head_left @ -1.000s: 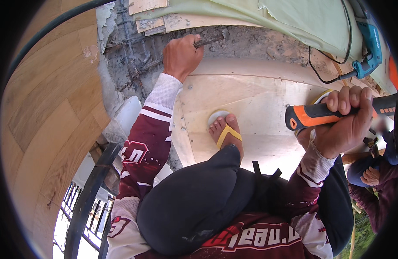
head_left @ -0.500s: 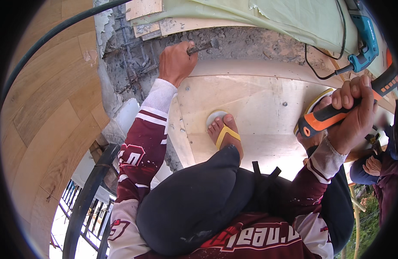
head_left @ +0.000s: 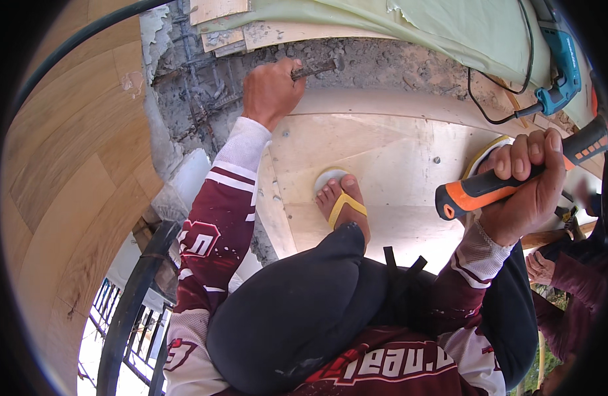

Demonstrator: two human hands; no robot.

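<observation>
My left hand (head_left: 272, 92) is closed in a fist round a rough metal chisel (head_left: 316, 68). Its blunt, flattened end sticks out to the right over a channel of broken grey concrete (head_left: 376, 63). To the left of the fist lie rusty reinforcing bars (head_left: 202, 99), and a rod there points toward the hand; I cannot tell whether it is the chisel's other end. At the right my right hand (head_left: 532, 185) grips the orange-and-black handle of a hammer (head_left: 479, 196), raised above my right foot. The hammer's head is lost in the dark rim.
A teal corded power drill (head_left: 567, 69) lies at the far right beside pale green sheeting (head_left: 449, 26). Wood-look flooring (head_left: 79, 178) spans the left, crossed by a black hose (head_left: 73, 43). My sandalled foot (head_left: 343, 201) rests on plywood (head_left: 396, 224). Another person's hand (head_left: 540, 267) shows at right.
My right hand and the hammer have moved slightly left and down. The chisel's exposed end has shifted a little to the right. The other person's arm has moved lower and left.
</observation>
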